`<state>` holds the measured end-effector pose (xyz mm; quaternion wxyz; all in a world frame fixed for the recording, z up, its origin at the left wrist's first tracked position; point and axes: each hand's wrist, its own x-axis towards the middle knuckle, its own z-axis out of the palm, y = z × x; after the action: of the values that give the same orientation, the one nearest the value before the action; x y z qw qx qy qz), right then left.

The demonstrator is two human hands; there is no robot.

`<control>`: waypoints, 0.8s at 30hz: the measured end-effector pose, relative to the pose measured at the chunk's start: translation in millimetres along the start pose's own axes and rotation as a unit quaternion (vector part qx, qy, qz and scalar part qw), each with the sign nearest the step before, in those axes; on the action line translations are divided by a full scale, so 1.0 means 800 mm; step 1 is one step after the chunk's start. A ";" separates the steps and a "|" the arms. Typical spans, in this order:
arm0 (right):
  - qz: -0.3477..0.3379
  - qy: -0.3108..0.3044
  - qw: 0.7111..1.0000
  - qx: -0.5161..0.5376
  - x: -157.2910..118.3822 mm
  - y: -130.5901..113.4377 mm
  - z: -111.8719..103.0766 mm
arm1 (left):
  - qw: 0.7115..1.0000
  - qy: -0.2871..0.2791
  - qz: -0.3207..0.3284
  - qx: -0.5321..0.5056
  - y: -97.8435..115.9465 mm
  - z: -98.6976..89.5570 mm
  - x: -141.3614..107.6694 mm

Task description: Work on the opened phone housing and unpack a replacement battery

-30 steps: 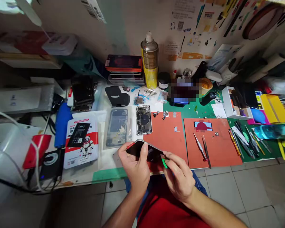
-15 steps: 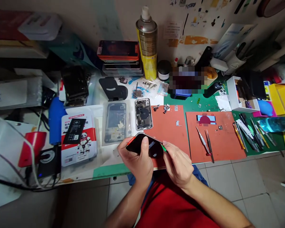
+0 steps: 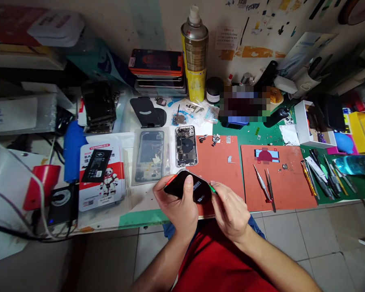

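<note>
My left hand (image 3: 182,207) grips a black phone-sized panel (image 3: 202,190), thumb on its dark face and fingers along its left edge, where an orange-red strip shows. My right hand (image 3: 231,211) pinches a green tab (image 3: 212,189) at the panel's right corner. Just beyond the panel, an opened phone body (image 3: 186,146) with exposed inner parts lies at the left edge of an orange mat (image 3: 222,162). Small metal parts (image 3: 215,139) rest on that mat.
A second orange mat (image 3: 286,186) holds tweezers (image 3: 263,184) and a small lit screen. Left are a clear phone case (image 3: 149,156) and a battery (image 3: 97,165) on a red-white box. A yellow spray can (image 3: 196,61) stands behind; several tools lie right.
The whole view has shifted slightly, so the bench items appear a little further right. Both hands keep their hold on the panel and the green tab, with little visible movement.
</note>
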<state>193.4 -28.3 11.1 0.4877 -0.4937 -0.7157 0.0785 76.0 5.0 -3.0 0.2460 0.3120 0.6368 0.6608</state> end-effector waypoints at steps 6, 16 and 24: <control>-0.008 0.001 1.000 -0.010 -0.005 0.003 0.002 | 1.000 0.001 0.013 -0.006 0.000 0.002 0.000; 0.008 0.017 1.000 -0.006 -0.002 0.010 0.010 | 1.000 -0.002 0.017 0.004 -0.003 0.003 -0.001; 0.111 -0.019 0.991 0.076 0.013 0.011 -0.004 | 1.000 0.007 0.013 -0.014 -0.005 0.001 0.001</control>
<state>201.2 -17.2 13.9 0.4984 -0.5301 -0.6575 0.1955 75.7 7.0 -7.2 0.2371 0.3122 0.6250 0.6750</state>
